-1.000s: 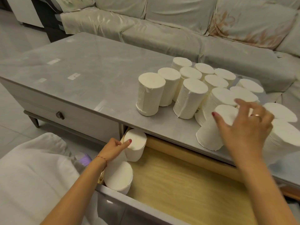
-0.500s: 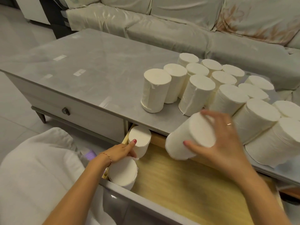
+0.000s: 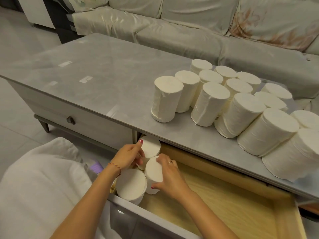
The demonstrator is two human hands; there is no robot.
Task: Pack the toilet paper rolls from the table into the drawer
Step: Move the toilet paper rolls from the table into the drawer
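The fingers (image 3: 140, 144) of the left hand (image 3: 126, 155) curl onto the far white paper roll (image 3: 151, 147) in the back left corner of the open pale wooden drawer (image 3: 233, 207), steadying it. The near big white roll (image 3: 131, 184) stands at the drawer's front left. Between them, the right hand (image 3: 170, 175) is clamped on a third white roll (image 3: 154, 172), tipped and going down into the gap.

To do this well, I think the tipped roll should be stood up straight and pushed snug against the other two, so more can fit.

Many white rolls (image 3: 241, 111) wait on the grey counter (image 3: 103, 80).

Something small and pale under the hands is hard to make out. The back of the drawer hides under the counter, and the rolls at the far right are cut off.
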